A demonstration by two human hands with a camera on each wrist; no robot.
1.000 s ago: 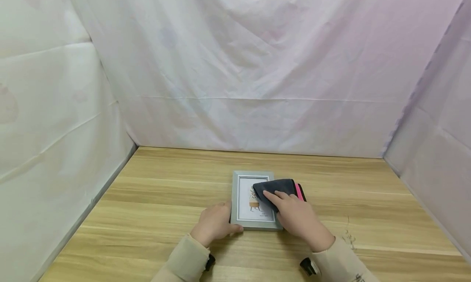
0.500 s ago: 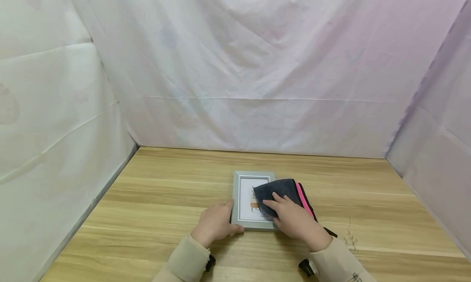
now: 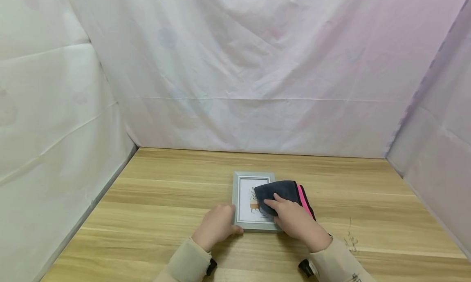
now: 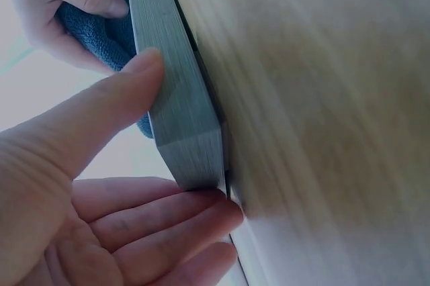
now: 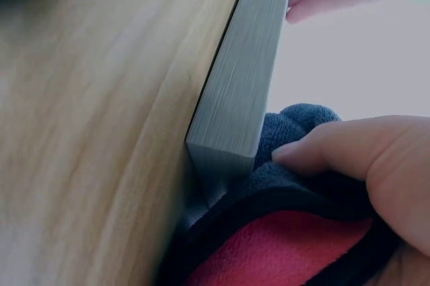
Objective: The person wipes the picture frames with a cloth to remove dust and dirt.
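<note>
Curtain (image 3: 243,69): white, hanging behind everything else. Bench (image 3: 154,220): wood-grained, carrying the work. Frame (image 3: 236,188): grey, lying flat and face up near the middle of the bench, between the two hands; by judgement the work is standing partway, the frame being steadied and the cloth being in place on it. Cloth (image 3: 281,190): dark blue, black-edged, showing pink at its right fold, lying over the right part of the frame and reaching past that side; not yet off the frame, so the job is counting as unfinished. Picture (image 3: 244,213): potted plant, its left part showing bare, its right part hiding beneath the cloth; how much surface is awaiting the cloth, the views are not telling. Right hand (image 3: 297,221): clamping on the cloth, reaching in from the near right, two fingers spreading over its top, thumb (image 5: 342,148) bearing on it just beside the frame's corner. Left hand (image 3: 216,223): holding the near left corner, thumb (image 4: 101,115) pressing the near side, fingers (image 4: 168,232) lying along the left side; whether their tips are touching the bench, cannot tell.
</note>
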